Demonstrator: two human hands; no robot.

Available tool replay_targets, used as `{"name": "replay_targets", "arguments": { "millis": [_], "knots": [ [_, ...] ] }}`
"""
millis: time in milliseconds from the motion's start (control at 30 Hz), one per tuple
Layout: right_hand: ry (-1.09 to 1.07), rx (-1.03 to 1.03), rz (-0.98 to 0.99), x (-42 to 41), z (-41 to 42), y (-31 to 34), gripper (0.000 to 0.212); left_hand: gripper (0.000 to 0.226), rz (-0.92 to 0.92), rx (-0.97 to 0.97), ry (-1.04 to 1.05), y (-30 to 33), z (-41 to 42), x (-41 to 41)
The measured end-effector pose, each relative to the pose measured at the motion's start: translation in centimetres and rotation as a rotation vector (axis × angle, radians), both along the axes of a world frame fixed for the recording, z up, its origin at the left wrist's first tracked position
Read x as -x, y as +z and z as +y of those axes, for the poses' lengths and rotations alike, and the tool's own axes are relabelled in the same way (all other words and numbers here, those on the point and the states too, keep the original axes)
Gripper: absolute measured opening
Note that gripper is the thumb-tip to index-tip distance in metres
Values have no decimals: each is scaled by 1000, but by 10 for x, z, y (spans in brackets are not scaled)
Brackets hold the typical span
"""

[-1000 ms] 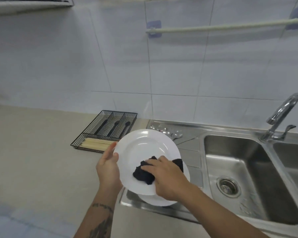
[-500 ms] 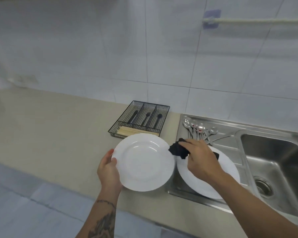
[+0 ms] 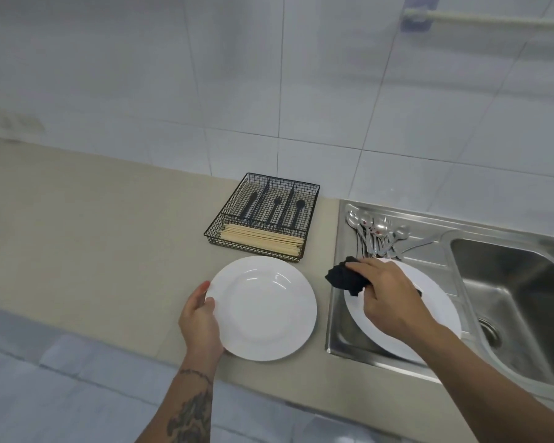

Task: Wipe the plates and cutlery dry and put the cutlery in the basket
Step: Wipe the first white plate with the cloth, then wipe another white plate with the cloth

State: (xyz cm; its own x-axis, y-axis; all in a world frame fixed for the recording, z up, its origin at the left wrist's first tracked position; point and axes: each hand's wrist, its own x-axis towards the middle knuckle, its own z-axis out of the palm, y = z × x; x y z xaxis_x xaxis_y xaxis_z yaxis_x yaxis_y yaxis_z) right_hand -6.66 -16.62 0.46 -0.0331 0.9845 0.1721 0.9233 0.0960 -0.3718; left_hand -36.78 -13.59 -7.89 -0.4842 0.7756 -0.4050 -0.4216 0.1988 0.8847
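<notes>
now on counter, plate (image 3: 263,310) gripped by left hand (image 3: 200,321); right hand (image 3: 387,298) clutches cloth (image 3: 346,278).

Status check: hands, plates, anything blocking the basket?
Left hand grips plate on counter. Right hand holds black cloth over second plate on drainboard. Spoons undried beside sink. Basket unobstructed.

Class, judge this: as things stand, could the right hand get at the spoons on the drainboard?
Probably yes. The right hand sits just short of the spoons with nothing between, but it grips the dark cloth, so its fingers are taken.
</notes>
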Motion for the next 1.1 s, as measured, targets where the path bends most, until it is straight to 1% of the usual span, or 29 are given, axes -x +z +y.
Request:
{"name": "replay_targets", "arguments": {
  "millis": [133, 200, 267, 400, 533, 633, 733, 767, 833, 933, 1000, 1100],
  "knots": [
    [5, 9, 3, 3, 4, -4, 57, 41, 14, 33, -18, -9, 2, 4],
    [7, 9, 6, 4, 5, -5, 57, 42, 62, 32, -35, -12, 2, 5],
    [1, 9, 3, 4, 6, -4, 57, 44, 160, 26, -70, -13, 1, 6],
    [-17, 3, -18, -4, 3, 1, 58, 47, 444, 25, -197, -16, 2, 8],
    [-50, 0, -30, -22, -2, 2, 59, 49, 583, 27, -239, -20, 3, 8],
    [-74, -7, -21, -38, -5, -2, 60, 48, 714, 25, -214, -13, 3, 10],
    [-87, -17, -10, -55, -9, -6, 60, 47, 940, -96, -131, 7, 5, -2],
    [-95, -21, -6, -61, -9, -7, 60, 47, 968, -140, -131, 15, 7, -12],
    [-111, -22, 5, -73, -9, -9, 59, 41, 910, -200, -204, 31, 10, -40],
    [-116, -14, 23, -93, -10, -10, 60, 42, 809, -264, -376, 43, 6, -99],
    [-107, -4, 26, -109, -14, -11, 61, 41, 753, -288, -496, 40, -1, -141],
    [-83, 1, 30, -134, -23, -9, 60, 40, 727, -225, -634, 21, -15, -194]
  ]
}}
